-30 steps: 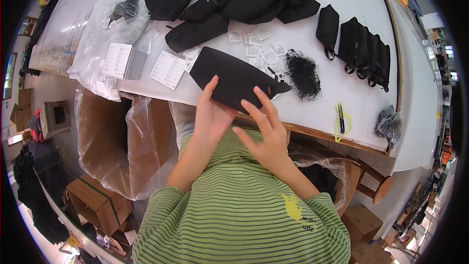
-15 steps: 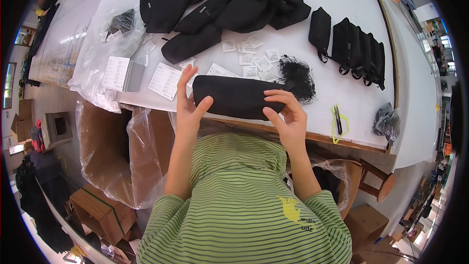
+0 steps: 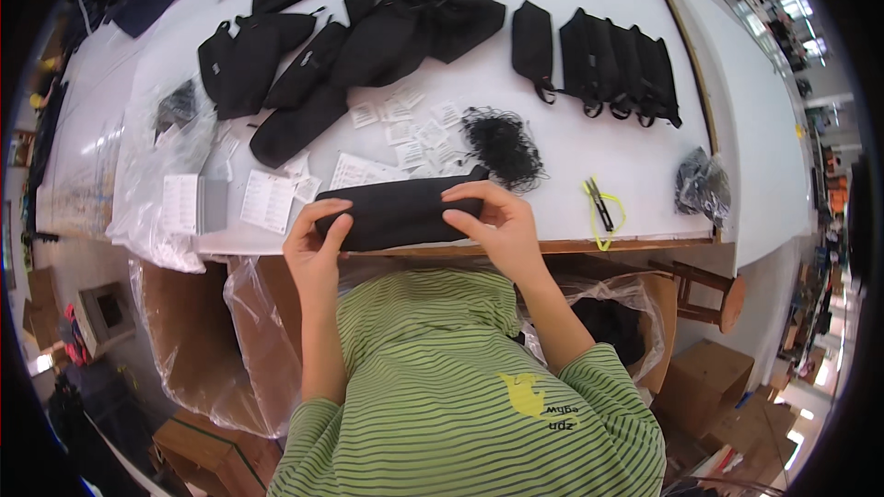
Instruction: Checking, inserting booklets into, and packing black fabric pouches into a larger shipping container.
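Note:
Between my hands, close to the table's front edge, is a plain black fabric pouch (image 3: 401,214), held lengthwise. My left hand (image 3: 313,239) pinches its left end between thumb and fingers. The right end is gripped the same way by my right hand (image 3: 505,230). Just beyond the pouch lie scattered small white printed labels (image 3: 412,143) and a tangled heap of thin black strings (image 3: 502,147). White printed cards (image 3: 269,202) lie past my left hand. To the right rest black thread snips (image 3: 600,207) on a yellow-green cord.
A pile of black pouches (image 3: 382,41) covers the far middle of the table; several more stand in a row (image 3: 612,69) at the far right. A clear plastic bag (image 3: 138,193) lies left, a crumpled dark bag (image 3: 702,186) right. Below are a plastic-lined carton (image 3: 189,331) and wooden stool (image 3: 732,304).
My left hand's fingers, raised and spread beside the pouch before, have closed on its left end. My view has turned, so the table's things appear shifted left.

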`<state>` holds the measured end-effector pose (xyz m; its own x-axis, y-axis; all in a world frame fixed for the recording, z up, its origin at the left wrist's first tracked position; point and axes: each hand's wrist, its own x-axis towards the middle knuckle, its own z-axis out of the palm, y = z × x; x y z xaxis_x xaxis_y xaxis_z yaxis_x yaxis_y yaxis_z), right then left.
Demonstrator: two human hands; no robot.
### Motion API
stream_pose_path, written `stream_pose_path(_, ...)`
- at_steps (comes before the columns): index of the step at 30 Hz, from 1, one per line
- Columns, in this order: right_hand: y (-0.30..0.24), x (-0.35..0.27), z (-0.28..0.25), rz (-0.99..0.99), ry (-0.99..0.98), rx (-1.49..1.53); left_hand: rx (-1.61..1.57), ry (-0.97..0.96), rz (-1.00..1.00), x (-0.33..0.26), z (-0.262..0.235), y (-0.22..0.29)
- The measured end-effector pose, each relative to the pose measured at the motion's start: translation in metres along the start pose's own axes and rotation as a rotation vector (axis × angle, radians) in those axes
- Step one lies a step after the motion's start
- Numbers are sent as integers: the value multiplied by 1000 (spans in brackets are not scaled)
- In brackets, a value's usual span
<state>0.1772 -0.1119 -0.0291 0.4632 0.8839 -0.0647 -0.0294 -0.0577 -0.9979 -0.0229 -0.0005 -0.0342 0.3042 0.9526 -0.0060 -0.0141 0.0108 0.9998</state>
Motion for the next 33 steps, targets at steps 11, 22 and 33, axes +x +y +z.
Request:
stream_pose_path(11,-25,2,-25,-313,-25,-205,-399,-231,-250,18,3,-3)
stream_pose_path(22,-31,32,-180,-310,657,-2,-457,-329,-477,14,-7,-14)
stream_pose_path(33,39,127,-472,-119,971,1140,-254,-128,-369,8,-24,-34)
